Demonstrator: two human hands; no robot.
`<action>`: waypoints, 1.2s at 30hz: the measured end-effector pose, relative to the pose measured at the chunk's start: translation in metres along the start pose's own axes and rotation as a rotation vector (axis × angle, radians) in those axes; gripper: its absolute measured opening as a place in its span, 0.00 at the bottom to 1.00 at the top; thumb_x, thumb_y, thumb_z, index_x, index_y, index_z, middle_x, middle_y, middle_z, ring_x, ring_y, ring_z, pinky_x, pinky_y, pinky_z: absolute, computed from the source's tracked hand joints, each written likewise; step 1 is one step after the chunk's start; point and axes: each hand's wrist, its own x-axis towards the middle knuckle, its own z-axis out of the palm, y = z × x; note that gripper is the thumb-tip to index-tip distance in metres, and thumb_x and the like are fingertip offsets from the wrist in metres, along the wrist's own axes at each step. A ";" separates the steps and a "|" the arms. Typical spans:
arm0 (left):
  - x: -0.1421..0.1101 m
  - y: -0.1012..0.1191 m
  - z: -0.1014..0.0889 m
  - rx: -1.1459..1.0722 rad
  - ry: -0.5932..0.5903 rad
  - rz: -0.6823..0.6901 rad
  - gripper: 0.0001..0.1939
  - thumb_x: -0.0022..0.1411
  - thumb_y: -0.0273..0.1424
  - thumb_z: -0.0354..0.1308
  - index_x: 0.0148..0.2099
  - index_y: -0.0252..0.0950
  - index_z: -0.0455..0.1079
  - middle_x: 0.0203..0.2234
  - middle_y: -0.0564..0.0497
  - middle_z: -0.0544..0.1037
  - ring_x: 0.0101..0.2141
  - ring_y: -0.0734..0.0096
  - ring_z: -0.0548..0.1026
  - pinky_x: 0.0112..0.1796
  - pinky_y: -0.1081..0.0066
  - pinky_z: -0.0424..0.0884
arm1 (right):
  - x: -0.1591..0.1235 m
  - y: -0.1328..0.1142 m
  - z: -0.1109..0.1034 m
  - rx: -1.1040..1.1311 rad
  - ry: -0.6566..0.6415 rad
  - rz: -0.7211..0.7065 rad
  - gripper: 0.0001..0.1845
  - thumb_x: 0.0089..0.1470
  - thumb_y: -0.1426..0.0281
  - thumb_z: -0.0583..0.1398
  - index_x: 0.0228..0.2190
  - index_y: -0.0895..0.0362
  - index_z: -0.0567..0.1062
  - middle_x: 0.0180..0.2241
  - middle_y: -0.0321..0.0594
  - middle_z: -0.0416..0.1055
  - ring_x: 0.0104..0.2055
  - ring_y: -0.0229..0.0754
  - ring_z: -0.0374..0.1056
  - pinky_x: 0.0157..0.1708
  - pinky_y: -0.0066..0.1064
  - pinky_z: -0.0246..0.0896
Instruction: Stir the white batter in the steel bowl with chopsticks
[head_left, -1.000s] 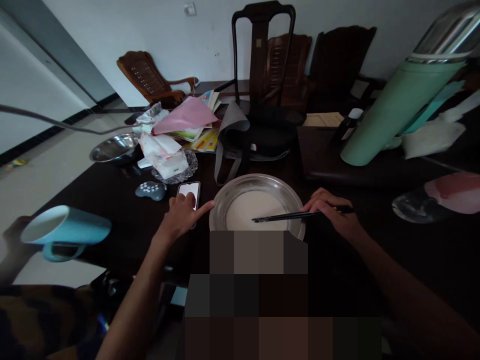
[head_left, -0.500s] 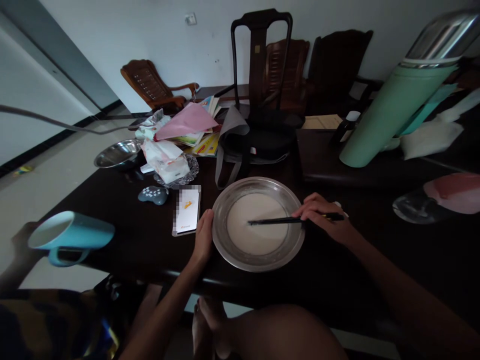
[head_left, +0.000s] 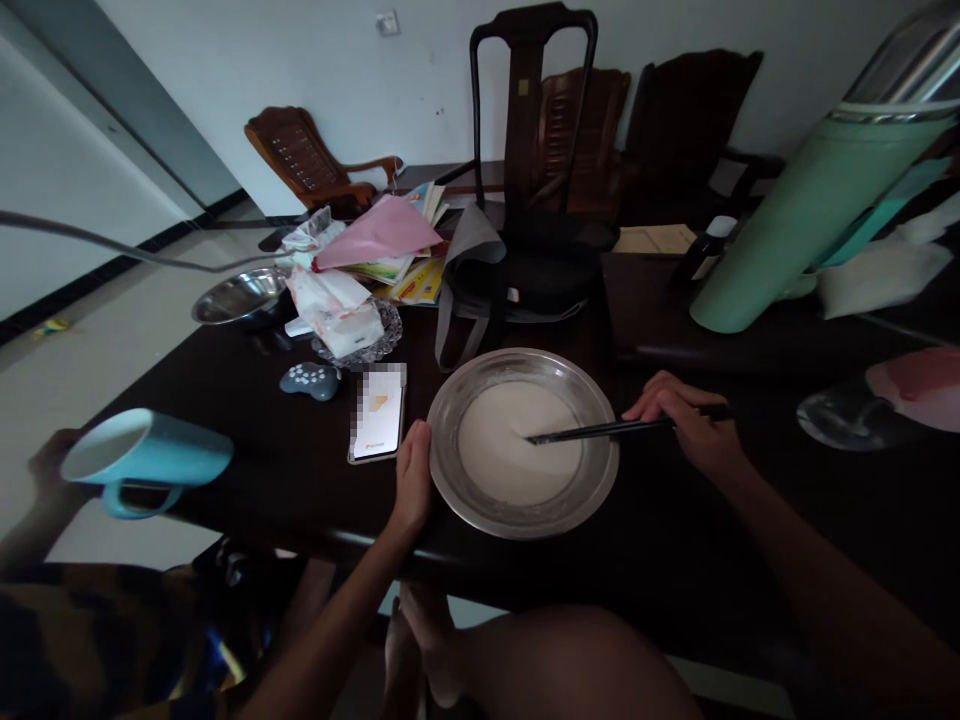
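Note:
A wide metal bowl stands near the front edge of the dark table, holding a smooth, whitish liquid like batter. My left hand grips the bowl's left side, its fingers against the rim and partly hidden there. To the right of the bowl, my right hand is closed around dark chopsticks. They slant left across the rim, and their tips dip into the liquid near its middle. A phone with a lit screen lies just left of my left hand.
Another person's hand is by a light blue mug at the left. A game controller, plastic packets and a steel bowl lie behind. A bag sits beyond my bowl; a green thermos stands right.
My right hand has moved right, drawing the chopstick tips from the left part of the liquid toward its middle. My left hand stays on the bowl. The whole view has shifted slightly.

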 end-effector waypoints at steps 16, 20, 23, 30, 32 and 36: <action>-0.002 0.000 0.001 -0.047 -0.029 0.072 0.26 0.57 0.56 0.54 0.25 0.39 0.57 0.21 0.58 0.59 0.25 0.74 0.57 0.28 0.73 0.60 | -0.001 -0.003 0.004 -0.055 -0.100 -0.033 0.11 0.61 0.66 0.58 0.29 0.49 0.79 0.34 0.37 0.80 0.38 0.46 0.68 0.40 0.41 0.64; -0.001 0.000 0.003 -0.069 -0.039 0.081 0.25 0.56 0.54 0.56 0.25 0.39 0.58 0.21 0.58 0.59 0.25 0.74 0.57 0.27 0.73 0.60 | -0.001 -0.005 0.002 0.028 0.009 0.028 0.18 0.63 0.65 0.55 0.24 0.51 0.77 0.28 0.38 0.78 0.34 0.45 0.69 0.37 0.39 0.64; 0.003 0.002 0.004 -0.093 -0.044 0.070 0.23 0.57 0.52 0.56 0.25 0.39 0.58 0.21 0.58 0.59 0.24 0.74 0.57 0.27 0.73 0.60 | 0.000 -0.005 0.002 -0.008 -0.089 -0.005 0.16 0.62 0.64 0.56 0.25 0.50 0.79 0.30 0.38 0.79 0.36 0.46 0.68 0.38 0.40 0.64; 0.015 0.004 0.006 -0.108 -0.071 0.082 0.21 0.58 0.49 0.56 0.24 0.39 0.58 0.21 0.58 0.59 0.24 0.74 0.57 0.27 0.73 0.60 | 0.001 -0.004 0.000 0.016 0.000 0.022 0.18 0.63 0.64 0.55 0.24 0.50 0.78 0.28 0.36 0.78 0.33 0.44 0.69 0.37 0.38 0.64; 0.016 0.005 0.006 -0.099 -0.072 0.091 0.22 0.58 0.49 0.56 0.23 0.39 0.58 0.21 0.58 0.59 0.24 0.74 0.57 0.27 0.73 0.60 | 0.001 -0.003 0.000 -0.001 -0.067 0.009 0.16 0.62 0.64 0.56 0.26 0.50 0.79 0.30 0.37 0.79 0.35 0.45 0.69 0.38 0.38 0.64; 0.012 0.007 0.006 -0.070 -0.074 0.110 0.23 0.58 0.51 0.54 0.23 0.39 0.58 0.21 0.58 0.59 0.25 0.74 0.57 0.27 0.73 0.60 | 0.001 -0.001 -0.002 -0.049 -0.052 -0.005 0.13 0.61 0.66 0.57 0.27 0.50 0.79 0.33 0.38 0.80 0.37 0.45 0.69 0.40 0.39 0.64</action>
